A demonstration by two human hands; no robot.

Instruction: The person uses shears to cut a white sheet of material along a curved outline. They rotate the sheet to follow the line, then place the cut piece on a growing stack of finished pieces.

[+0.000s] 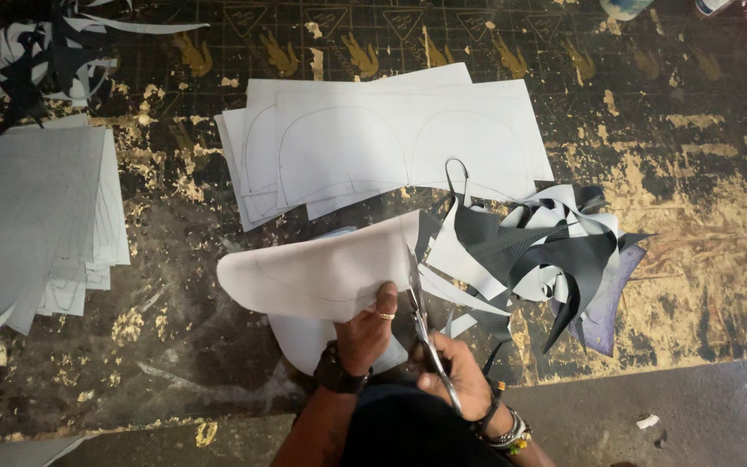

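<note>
Curved white sheet piece point(322, 277) — pinched by left hand point(363, 333). Steel scissors point(425, 333) — gripped by right hand point(453, 376), blades at sheet's right edge. Black-and-white offcut heap point(546, 255) right of sheet.

Cut sheet point(322, 277): thin, matt white material, smooth, flexing in the left hand's point(363, 333) grip. Scissors point(421, 324): bright polished metal blades. Offcuts point(546, 251) at 3 o'clock: matt, black-and-white faced. Bench point(693, 216): dark, rough, worn coating flaked to yellowish patches. Stack point(36, 199) at 9 o'clock: grey, smooth matt sheets.
</note>
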